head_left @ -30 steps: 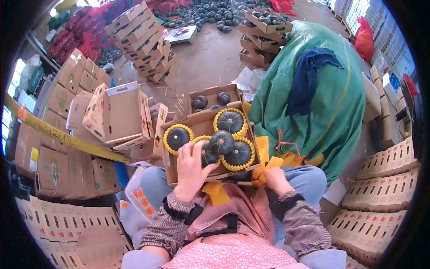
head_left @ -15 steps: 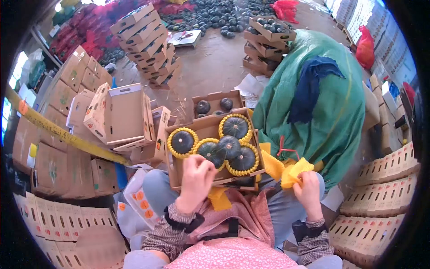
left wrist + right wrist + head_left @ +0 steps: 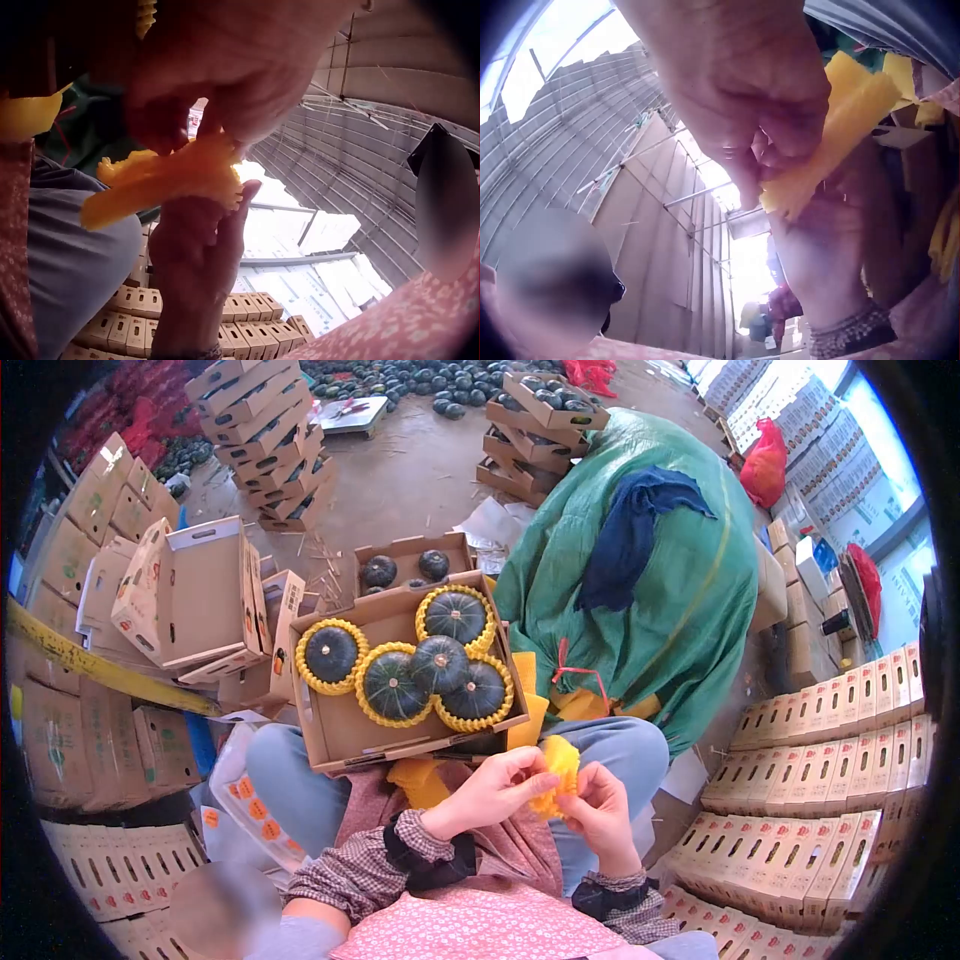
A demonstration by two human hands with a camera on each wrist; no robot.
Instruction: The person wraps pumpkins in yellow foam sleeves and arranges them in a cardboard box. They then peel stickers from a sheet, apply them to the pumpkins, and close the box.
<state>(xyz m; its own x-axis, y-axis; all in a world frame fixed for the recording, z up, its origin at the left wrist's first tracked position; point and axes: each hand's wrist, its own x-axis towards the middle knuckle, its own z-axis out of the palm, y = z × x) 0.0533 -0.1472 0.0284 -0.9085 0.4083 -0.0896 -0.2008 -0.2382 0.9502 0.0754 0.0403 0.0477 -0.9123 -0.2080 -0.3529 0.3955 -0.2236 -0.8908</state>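
Note:
Above the lap, my left hand [image 3: 490, 795] and right hand [image 3: 605, 815] both pinch a yellow foam net sleeve [image 3: 560, 768]. In the left wrist view the foam net [image 3: 172, 180] lies flattened between the fingers of both hands; the right wrist view shows the net [image 3: 847, 127] too. Beyond the hands, an open cardboard box [image 3: 335, 735] rests tilted at the knees. Inside it sit several dark green squashes in yellow foam nets, among them one at the left [image 3: 330, 653]. A bare squash [image 3: 439, 664] lies on top of two netted ones.
More yellow foam nets [image 3: 420, 780] lie at the box's near edge and right side. Behind it stands another box of squashes [image 3: 405, 550]. A large green-covered heap [image 3: 650, 560] rises at the right. Empty boxes [image 3: 205, 595] lie left; stacked cartons [image 3: 800, 860] flank the right.
My left hand has left the squashes in the box and moved right to the foam net. My right hand picked up the net and brought it inward over the lap, where both hands now pinch it.

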